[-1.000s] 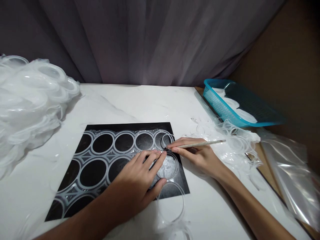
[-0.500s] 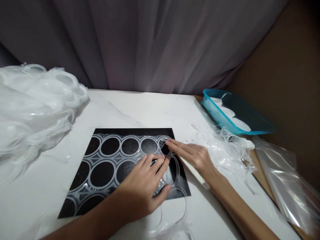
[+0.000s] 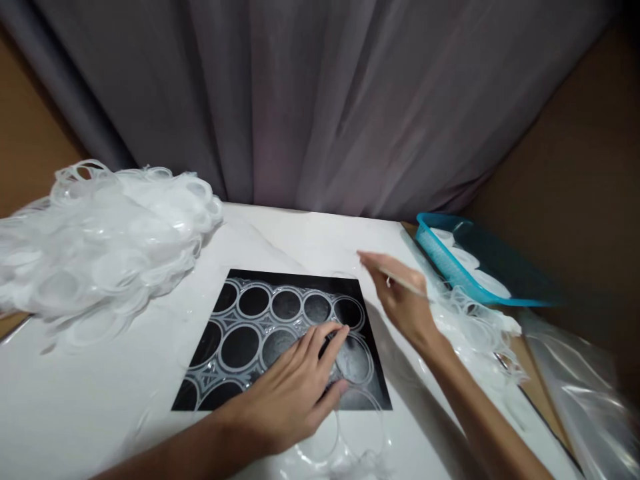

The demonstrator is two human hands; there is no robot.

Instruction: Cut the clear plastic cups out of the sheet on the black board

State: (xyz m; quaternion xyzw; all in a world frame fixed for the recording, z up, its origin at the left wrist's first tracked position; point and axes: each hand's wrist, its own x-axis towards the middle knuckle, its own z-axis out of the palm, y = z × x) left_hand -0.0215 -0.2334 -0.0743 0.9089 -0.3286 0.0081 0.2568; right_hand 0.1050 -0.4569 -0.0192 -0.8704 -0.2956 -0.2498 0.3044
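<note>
A clear plastic sheet with rows of frosted rings lies over a black rectangular mat and runs past its near edge. My left hand rests on the sheet's right part, fingers stretched out and slightly bent, holding nothing. Beyond the mat's right edge, my right hand is raised with its fingers closed around a slim, pale stick-like tool. The tool's tip is hard to make out. Near those fingertips a faint, thin clear strip shows at the mat's top edge.
A large heap of ring-patterned clear plastic stands on the white table at left. To the right are a blue basket with white round pieces, a pile of plastic scraps and clear plastic bags. A grey curtain hangs behind.
My right hand has lifted off the sheet's upper right corner and moved right, with the tool now tilted up. My left hand stays on the sheet. The view has shifted.
</note>
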